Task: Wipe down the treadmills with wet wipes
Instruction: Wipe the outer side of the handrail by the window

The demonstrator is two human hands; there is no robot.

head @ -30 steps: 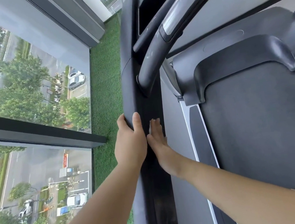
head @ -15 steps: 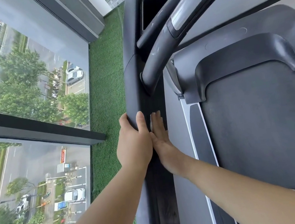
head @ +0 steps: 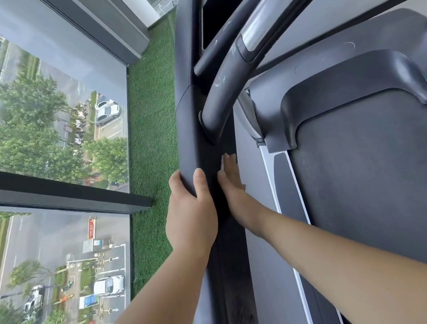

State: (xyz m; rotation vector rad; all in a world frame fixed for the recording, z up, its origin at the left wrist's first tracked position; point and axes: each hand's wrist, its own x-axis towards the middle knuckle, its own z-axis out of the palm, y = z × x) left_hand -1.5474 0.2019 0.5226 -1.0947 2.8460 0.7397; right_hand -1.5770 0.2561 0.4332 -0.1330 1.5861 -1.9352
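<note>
I am in a gym, at a treadmill (head: 189, 126). Its wide dark belt (head: 378, 176) runs below me, a moulded cover (head: 347, 74) sits at the belt's head, and a thick padded handrail (head: 223, 89) with a silver section slants across above. The machine stands near a floor-to-ceiling window (head: 30, 121) with a dark crossbar (head: 42, 190). A strip of green turf (head: 148, 116), probably artificial, lies between machine and glass. Through the glass I look down on trees (head: 21, 148), a road (head: 18, 251) and parked cars (head: 108, 285), so this room is high up in a building.
</note>
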